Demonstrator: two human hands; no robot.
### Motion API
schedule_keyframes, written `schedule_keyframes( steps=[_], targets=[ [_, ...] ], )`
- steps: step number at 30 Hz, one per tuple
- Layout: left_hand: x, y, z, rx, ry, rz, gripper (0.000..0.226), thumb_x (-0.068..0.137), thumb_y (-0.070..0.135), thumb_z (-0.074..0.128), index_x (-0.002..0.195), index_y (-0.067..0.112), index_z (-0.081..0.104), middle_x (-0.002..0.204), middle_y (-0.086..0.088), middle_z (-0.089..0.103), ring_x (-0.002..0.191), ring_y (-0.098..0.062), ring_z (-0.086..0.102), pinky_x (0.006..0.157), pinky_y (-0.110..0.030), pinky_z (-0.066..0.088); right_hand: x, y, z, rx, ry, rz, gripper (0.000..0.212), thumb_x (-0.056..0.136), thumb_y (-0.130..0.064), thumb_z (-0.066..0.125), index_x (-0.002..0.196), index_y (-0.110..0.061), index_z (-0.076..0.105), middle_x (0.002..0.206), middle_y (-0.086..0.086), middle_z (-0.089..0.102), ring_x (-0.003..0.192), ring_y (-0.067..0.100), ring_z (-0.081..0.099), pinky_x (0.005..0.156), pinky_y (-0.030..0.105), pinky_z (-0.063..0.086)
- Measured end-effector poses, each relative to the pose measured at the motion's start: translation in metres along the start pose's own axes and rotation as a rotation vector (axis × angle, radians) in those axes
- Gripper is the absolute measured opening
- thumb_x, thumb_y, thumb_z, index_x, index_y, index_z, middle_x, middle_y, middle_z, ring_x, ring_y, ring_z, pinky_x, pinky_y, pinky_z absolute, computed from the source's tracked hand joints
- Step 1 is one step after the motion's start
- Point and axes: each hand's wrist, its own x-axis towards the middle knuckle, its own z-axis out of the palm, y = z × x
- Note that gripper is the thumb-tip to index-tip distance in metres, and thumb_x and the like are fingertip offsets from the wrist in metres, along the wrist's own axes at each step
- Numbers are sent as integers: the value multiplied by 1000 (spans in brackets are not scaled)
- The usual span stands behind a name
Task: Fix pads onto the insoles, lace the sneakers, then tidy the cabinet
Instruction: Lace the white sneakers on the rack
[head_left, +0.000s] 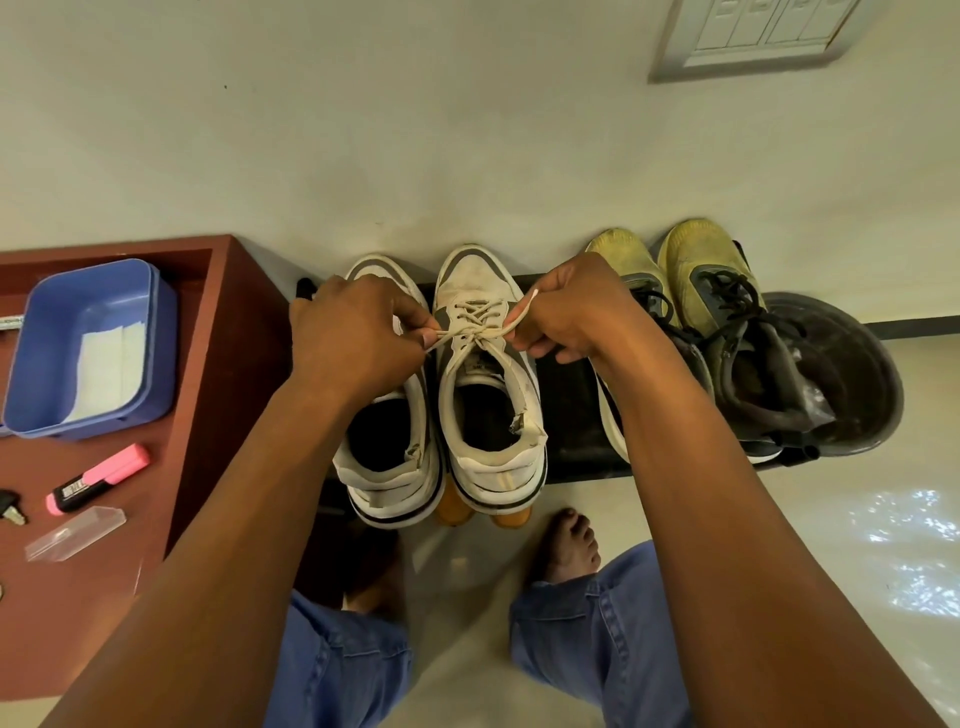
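Maroon cabinet top, one, at our left: it served as the work surface, so the small supplies lay spread across it within reach.

Black shoe rack, one, against the wall: it carried the footwear in a row, toes to the wall.

Dark round basin, one, at the far right, partly under the yellow pair.

Blue plastic tub, one, on the cabinet top, holding white sheets that we judged to be pad material; we could not count them.

White-and-grey sneakers, two, side by side on the rack: the left sneaker stood idle, partly behind our forearm; the right sneaker was the one in hand.

Yellow sneakers, two, black-laced, to the right and not part of the job as we judged it.

Hands, two: our left hand pinched one end of the cream lace, our right hand gripped the other end with its tip standing clear; both pulled outward, we judged, to tighten the crossing over the tongue before a knot.

Pink highlighter, one; clear plastic case, one; a key, one, at the frame edge.
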Motion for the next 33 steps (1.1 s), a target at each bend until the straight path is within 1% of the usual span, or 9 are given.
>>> schedule_keyframes(
  steps=[4,7,13,17,20,23,26,30,33],
  targets=[
    [0,0,0,17,-17,-56,10,87,45,76,95,43,80,105,8,73,118,-27,53,99,-48,37,4,-1,2,-32,-4,62,7,84,-10,77,80,-15,80,69,-2,77,74,15,77,79,37,61],
    [2,-1,3,-12,-35,-108,9,84,48,76,92,45,80,98,14,75,114,-25,59,100,-51,43,6,-1,3,-49,22,86,8,83,-12,77,77,-15,81,72,0,78,81,18,78,82,40,63],
    [0,1,4,-44,17,-170,10,84,47,77,92,43,80,88,15,71,109,-25,61,97,-51,49,9,0,4,-58,26,133,13,83,-13,77,71,-16,80,67,-1,76,74,15,76,73,34,61],
    [1,-2,7,-56,-5,-143,9,85,44,77,94,43,81,93,14,73,114,-25,56,96,-49,47,7,-1,4,-62,-13,123,9,83,-10,77,77,-15,80,72,1,78,72,15,74,68,33,58],
    [5,-10,8,-244,-114,-103,7,85,36,81,90,39,82,91,16,75,99,-12,64,91,-41,55,-3,1,-1,-8,0,32,12,82,-4,79,89,-14,79,81,3,78,73,13,71,67,31,58],
    [5,-13,1,-438,-167,-100,9,86,25,82,90,33,83,83,16,76,83,-2,65,78,-26,52,-11,2,-4,43,-27,-78,23,88,2,70,85,-18,79,90,6,78,80,14,66,66,27,52],
    [3,-16,-8,-564,-126,-107,11,88,22,80,91,33,82,86,14,77,87,-8,70,83,-30,57,-13,1,-2,95,-8,-171,31,90,6,59,90,-17,80,90,2,79,85,8,70,64,17,51],
    [1,-27,-19,-576,-3,-142,11,92,23,74,95,31,81,93,16,76,91,-5,71,91,-33,58,-15,-6,1,217,106,-377,38,87,12,50,97,-12,79,86,2,79,87,8,75,78,23,58],
    [-1,-39,-23,-516,62,-172,13,92,22,72,98,27,82,95,11,78,94,-8,71,96,-39,58,-19,-14,13,258,122,-485,31,86,8,58,97,-13,79,84,0,78,79,3,73,65,15,52]
  ],
)
